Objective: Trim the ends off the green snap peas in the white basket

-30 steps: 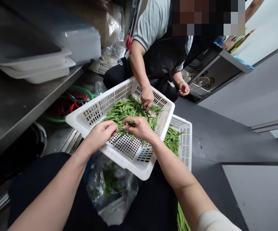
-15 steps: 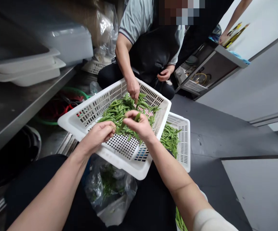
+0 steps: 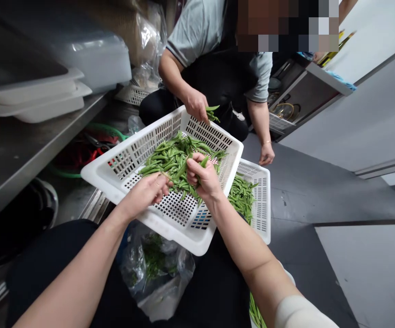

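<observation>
A white slotted basket (image 3: 115, 169) holds a pile of green pea pods (image 3: 170, 159) and rests over a second white basket (image 3: 262, 200) with more pods. My right hand (image 3: 204, 176) is closed round a few pods above the pile. My left hand (image 3: 148, 191) pinches the end of one pod (image 3: 180, 171) that my right hand also holds. A person sits across from me; one of their hands (image 3: 197, 104) holds pods over the far rim, and their other hand (image 3: 266, 155) hangs beside the baskets.
A clear plastic bag (image 3: 156, 273) with green trimmings lies between my knees. A steel shelf (image 3: 20, 150) on the left carries stacked white tubs (image 3: 40, 98). Red and green items (image 3: 84, 148) sit under it. A low shelf unit (image 3: 303, 91) stands behind the person. Grey floor lies to the right.
My right hand has closed round more pods and my left hand has come up to the pod's end. The other person's hand has lifted out of the basket with pods.
</observation>
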A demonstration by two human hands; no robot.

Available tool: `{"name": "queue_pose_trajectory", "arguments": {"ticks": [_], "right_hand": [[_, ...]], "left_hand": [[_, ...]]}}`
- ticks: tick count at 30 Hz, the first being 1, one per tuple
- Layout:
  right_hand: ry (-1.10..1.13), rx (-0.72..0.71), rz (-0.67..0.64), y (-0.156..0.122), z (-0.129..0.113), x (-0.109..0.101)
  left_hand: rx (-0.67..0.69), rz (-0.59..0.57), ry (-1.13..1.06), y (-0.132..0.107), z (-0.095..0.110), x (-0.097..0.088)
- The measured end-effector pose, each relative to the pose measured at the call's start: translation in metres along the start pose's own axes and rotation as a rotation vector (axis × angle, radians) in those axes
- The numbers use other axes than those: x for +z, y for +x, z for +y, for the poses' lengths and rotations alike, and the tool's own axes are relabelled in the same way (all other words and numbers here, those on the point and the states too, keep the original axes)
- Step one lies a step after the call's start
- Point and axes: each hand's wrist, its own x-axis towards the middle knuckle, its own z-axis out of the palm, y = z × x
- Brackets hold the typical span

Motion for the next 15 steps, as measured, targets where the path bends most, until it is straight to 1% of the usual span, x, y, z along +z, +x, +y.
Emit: {"name": "queue_pose_trajectory", "arguments": {"ticks": [3,5,6,8,10,11,12,13,15], "right_hand": [[0.022,0.047,-0.036,0.001,0.005,0.004],[0.065,0.164,-0.102,0.006,0.007,-0.001],[0.062,0.248,-0.166,0.008,0.008,-0.005],[-0.006,0.42,-0.361,0.012,0.01,-0.012],[-0.1,0.519,-0.558,0.011,0.011,-0.017],[-0.134,0.522,-0.615,0.01,0.012,-0.017],[-0.159,0.495,-0.634,0.007,0.012,-0.016],[-0.178,0.446,-0.62,0.004,0.013,-0.013],[-0.207,0.323,-0.539,-0.002,0.015,-0.003]], "left_hand": [[0.144,0.027,0.144,-0.002,0.003,0.002],[0.214,0.001,0.214,-0.004,0.006,-0.001],[0.238,-0.032,0.239,-0.005,0.007,-0.003],[0.267,-0.094,0.277,-0.006,0.009,-0.007],[0.277,-0.104,0.295,-0.007,0.009,-0.009],[0.275,-0.092,0.293,-0.007,0.008,-0.009],[0.269,-0.073,0.28,-0.006,0.008,-0.008],[0.258,-0.043,0.253,-0.006,0.007,-0.007],[0.218,0.045,0.144,-0.003,0.006,-0.003]]}}
